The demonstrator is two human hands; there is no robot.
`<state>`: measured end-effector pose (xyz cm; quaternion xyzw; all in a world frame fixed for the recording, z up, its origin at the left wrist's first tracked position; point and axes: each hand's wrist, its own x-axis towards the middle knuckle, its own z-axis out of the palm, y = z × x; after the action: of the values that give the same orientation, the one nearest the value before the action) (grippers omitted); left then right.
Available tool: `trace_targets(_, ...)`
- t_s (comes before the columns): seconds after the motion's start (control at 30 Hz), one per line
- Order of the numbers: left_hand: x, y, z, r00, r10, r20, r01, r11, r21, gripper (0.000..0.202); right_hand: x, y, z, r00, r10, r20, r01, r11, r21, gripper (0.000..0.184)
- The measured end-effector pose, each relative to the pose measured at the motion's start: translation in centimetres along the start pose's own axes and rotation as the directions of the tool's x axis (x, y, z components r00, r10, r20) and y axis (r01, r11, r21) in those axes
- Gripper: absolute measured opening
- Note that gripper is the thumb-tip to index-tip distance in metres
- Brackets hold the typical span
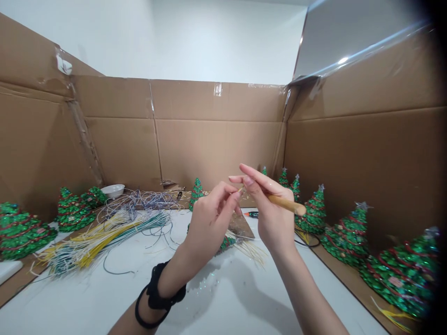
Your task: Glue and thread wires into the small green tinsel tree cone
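Observation:
My right hand grips a tool by its light wooden handle; the index finger stretches forward, and its working end is hidden by the fingers. My left hand is closed in a pinch, its fingertips close to the right thumb. A tiny pale yellowish tip shows between the two hands, but I cannot make out what the left fingers hold. Below the hands, a green tinsel Christmas tree lies partly hidden behind my left hand. Pale thin strands spread beside it on the white table.
Decorated green trees stand along the right and left sides. Yellow, white and green wire bundles lie left, with tangled wires and a white bowl behind. An orange-tipped black tool lies behind my right hand. Cardboard walls surround the table.

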<state>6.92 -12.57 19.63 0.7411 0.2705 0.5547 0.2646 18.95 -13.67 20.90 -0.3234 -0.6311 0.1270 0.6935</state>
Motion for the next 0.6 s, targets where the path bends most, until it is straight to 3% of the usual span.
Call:
trace_targets(0.07,0.2,0.0,-0.4,0.999,-0.006,0.039,0.006,1.0,-0.008,0.021,0.2,0.1,-0.3,0.999,-0.024,-0.027,0.024,0.999,-0.023,0.025)
trace_targets(0.17,0.9,-0.3,-1.8,0.978,-0.061,0.199,0.073,0.996,-0.052,0.021,0.9,0.7,-1.2,0.985,-0.083,-0.152,0.082,0.997,-0.012,0.025)
trace_targets(0.27,1.7,-1.0,-3.6,0.927,-0.102,0.361,0.129,0.99,-0.05,0.022,2.1,1.4,-2.8,0.925,-0.151,-0.348,0.174,0.984,0.037,0.025)
trace_targets(0.33,2.0,-1.5,-4.8,0.917,-0.108,0.385,0.133,0.99,-0.039,0.024,2.9,1.7,-4.0,0.892,-0.182,-0.414,0.209,0.978,0.021,0.024)
trace_targets(0.4,2.3,-1.9,-5.7,0.913,-0.115,0.392,0.135,0.991,-0.024,0.025,3.4,1.9,-4.9,0.895,-0.213,-0.392,0.214,0.976,-0.043,0.026)
trace_targets(0.53,2.7,-2.9,-7.0,0.912,-0.153,0.381,0.152,0.988,0.033,0.024,3.1,1.6,-5.3,0.954,-0.224,-0.199,0.178,0.958,-0.223,0.038)
trace_targets(0.6,2.9,-3.5,-7.4,0.927,-0.181,0.329,0.164,0.983,0.081,0.023,2.4,1.0,-4.5,0.932,-0.28,-0.232,0.184,0.914,-0.361,0.045)
